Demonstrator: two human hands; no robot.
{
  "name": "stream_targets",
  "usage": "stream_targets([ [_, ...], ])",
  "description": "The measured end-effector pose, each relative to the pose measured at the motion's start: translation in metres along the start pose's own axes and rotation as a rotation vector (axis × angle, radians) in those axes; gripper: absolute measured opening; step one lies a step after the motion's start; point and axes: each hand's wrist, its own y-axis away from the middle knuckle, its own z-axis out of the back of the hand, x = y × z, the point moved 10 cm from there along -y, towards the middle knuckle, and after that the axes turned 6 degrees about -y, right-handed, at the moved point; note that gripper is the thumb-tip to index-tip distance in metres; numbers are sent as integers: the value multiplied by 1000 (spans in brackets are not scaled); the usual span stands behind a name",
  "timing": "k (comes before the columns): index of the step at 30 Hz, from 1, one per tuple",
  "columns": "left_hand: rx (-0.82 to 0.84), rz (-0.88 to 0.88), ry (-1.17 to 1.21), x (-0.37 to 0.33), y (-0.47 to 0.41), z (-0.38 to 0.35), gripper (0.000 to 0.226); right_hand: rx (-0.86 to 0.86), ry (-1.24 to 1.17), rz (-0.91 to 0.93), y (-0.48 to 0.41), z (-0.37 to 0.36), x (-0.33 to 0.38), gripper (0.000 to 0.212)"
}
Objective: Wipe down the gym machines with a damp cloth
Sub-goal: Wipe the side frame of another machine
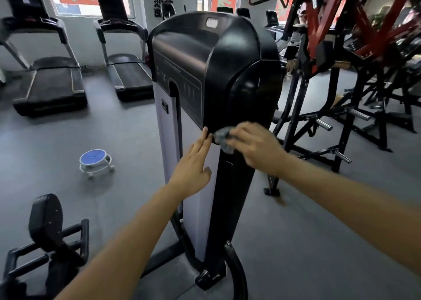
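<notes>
The right hand [255,147] has its fingers bunched over a grey cloth [222,138] and holds the wad against the lower rim of the black shroud [205,60], on the shroud's near corner. The hand is blurred, so how the fingers lie cannot be read finely. Just left of it, the left hand [193,163] is flat with straight fingers, the fingertips touching the same rim where it meets the pale side panel [167,128]. It holds nothing.

The cloth looks soft and limp, light enough to fold round the rim's curve. It is best held crumpled in the palm, as here, so a broad face meets the plastic. The shroud looks hard, glossy and probably slick when wet (streaks would show on that sheen). The tall machine stands on floor feet and seems heavy enough not to shift under wiping, so the flat hand is likely only steadying.

Further out, a black padded roller [45,222] sits near left, and a small blue-topped stool [95,160] stands on the grey floor [319,231] to the left. Two treadmills [52,87] line the far left wall, and red-framed machines [341,49] crowd the far right, all apart from both hands.
</notes>
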Motion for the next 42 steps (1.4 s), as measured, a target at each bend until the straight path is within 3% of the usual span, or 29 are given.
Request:
stream_targets([
  [4, -29, -6, -6, 1, 0, -12, 96, -241, 108, -128, -36, 65, -36, 29],
  [8, -53, -32, -42, 6, -1, -20, 99, -353, 86, -255, -15, 46, -26, 23],
  [10, -63, -44, -53, 6, -1, -24, 102, -304, 47, -257, 11, 10, -7, 22],
  [14, -74, -29, -34, 8, 0, -30, 100, -40, -38, -172, 57, -59, 27, 24],
  [18, -76, 7, -35, 6, 1, -30, 101, 105, -96, -63, 55, -64, 27, 33],
  [20, -60, 24, -34, 2, 3, -32, 104, 17, -80, -84, 38, -36, 8, 32],
  [24, -74, 64, -22, -4, 4, -39, 109, -316, -1, -189, 10, 36, -30, 22],
  [28, -142, 73, -8, -3, 5, -47, 113, -452, -2, -253, 26, 29, -27, 19],
  [37, -263, -73, -104, 30, 19, -95, 108, -246, -61, -153, 113, -119, 45, 25],
  [42, -287, -54, -107, 44, 28, -120, 110, -194, -37, -22, 95, -102, 40, 32],
])
